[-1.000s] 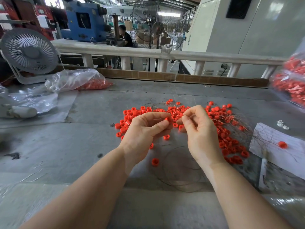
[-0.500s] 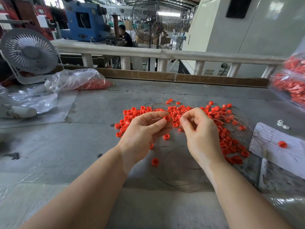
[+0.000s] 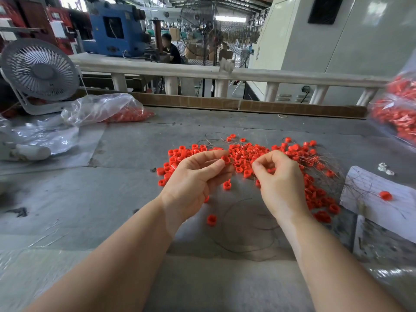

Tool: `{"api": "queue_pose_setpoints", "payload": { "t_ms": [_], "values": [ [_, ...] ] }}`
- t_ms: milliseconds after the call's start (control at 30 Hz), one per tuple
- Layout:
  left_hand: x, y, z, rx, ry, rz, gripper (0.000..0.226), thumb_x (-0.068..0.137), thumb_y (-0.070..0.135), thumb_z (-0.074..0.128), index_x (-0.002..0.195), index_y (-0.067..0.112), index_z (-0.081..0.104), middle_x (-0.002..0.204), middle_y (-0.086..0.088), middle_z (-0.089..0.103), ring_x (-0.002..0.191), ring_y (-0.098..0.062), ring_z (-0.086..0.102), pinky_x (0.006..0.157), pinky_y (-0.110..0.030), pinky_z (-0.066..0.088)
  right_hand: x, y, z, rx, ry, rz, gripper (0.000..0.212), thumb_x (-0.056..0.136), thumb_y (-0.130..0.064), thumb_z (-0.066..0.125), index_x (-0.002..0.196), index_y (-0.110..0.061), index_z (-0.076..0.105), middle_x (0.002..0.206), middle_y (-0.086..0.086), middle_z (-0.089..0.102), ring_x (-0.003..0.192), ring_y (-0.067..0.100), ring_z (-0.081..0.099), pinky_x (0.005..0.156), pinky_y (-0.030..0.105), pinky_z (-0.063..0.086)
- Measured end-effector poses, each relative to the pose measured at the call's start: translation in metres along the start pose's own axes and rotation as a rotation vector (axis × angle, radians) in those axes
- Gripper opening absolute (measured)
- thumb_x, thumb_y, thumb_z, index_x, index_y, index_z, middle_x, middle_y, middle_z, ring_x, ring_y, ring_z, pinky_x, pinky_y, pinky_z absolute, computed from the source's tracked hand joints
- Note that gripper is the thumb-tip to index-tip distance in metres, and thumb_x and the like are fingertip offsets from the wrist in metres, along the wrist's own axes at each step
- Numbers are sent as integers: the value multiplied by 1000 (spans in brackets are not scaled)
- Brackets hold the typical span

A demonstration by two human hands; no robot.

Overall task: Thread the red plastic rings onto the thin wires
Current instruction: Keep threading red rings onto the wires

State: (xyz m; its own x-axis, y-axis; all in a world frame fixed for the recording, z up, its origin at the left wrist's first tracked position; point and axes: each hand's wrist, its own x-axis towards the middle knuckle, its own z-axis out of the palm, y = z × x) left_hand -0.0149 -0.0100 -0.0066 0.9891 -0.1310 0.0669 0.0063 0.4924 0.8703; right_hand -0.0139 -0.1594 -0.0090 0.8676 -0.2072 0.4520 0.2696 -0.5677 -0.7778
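Note:
A spread of several red plastic rings [image 3: 245,154] lies on the grey table [image 3: 126,194] with thin wires [image 3: 324,163] tangled through it. My left hand [image 3: 195,181] pinches one red ring [image 3: 225,159] between thumb and forefinger, just above the pile. My right hand [image 3: 279,183] is a short way to its right, fingers curled and pinching a thin wire that is hard to make out. A loop of dark wire [image 3: 245,235] lies on the table under my wrists. Single rings [image 3: 211,220] lie loose near it.
A clear bag with red rings [image 3: 108,110] and a small white fan [image 3: 40,72] stand at the back left. Another bag of rings [image 3: 398,113] sits at the right edge. A white paper sheet [image 3: 378,199] carries one ring at the right. A low rail [image 3: 225,74] borders the table's back.
My hands have drawn slightly apart: the right hand moved a little right and curled tighter, while the left keeps pinching the ring in nearly the same place.

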Motion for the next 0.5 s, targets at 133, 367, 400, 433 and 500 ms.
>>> {"api": "queue_pose_setpoints", "payload": {
  "t_ms": [133, 367, 400, 433, 500],
  "values": [
    [-1, 0, -1, 12, 21, -17, 16, 87, -6, 50, 89, 3, 63, 69, -5, 69, 63, -11, 68, 64, -20, 57, -5, 2, 3, -459, -187, -22, 7, 88, -21, 60, 82, -20, 62, 92, -3, 56, 83, 19, 52, 63, 28, 33],
    [0, 0, -1, 9, 28, -16, 17, 86, -6, 51, 87, 4, 65, 70, -5, 69, 66, -11, 68, 67, -21, 57, -3, 2, 2, -403, -158, -68, 10, 87, -16, 63, 91, -17, 72, 99, 1, 61, 95, 20, 56, 74, 26, 39],
    [0, 0, -1, 9, 27, -15, 17, 86, -6, 51, 87, 4, 65, 71, -5, 70, 67, -11, 69, 67, -21, 57, -2, 1, 1, -283, -81, -78, 12, 88, -13, 61, 91, -15, 72, 94, 0, 63, 92, 20, 58, 75, 26, 41],
    [0, 0, -1, 9, 26, -14, 17, 86, -6, 51, 87, 4, 65, 71, -6, 70, 68, -12, 69, 67, -21, 57, -2, -1, 0, -165, -17, -88, 13, 89, -11, 58, 91, -15, 71, 89, -1, 65, 88, 19, 59, 75, 26, 42],
    [-1, 1, -2, 4, 21, -14, 17, 86, -6, 51, 88, 3, 65, 72, -6, 70, 68, -12, 69, 66, -20, 57, -1, -5, -1, 24, 30, -111, 15, 92, -14, 55, 90, -14, 70, 82, -2, 67, 82, 18, 62, 74, 27, 47]
  ]
}}
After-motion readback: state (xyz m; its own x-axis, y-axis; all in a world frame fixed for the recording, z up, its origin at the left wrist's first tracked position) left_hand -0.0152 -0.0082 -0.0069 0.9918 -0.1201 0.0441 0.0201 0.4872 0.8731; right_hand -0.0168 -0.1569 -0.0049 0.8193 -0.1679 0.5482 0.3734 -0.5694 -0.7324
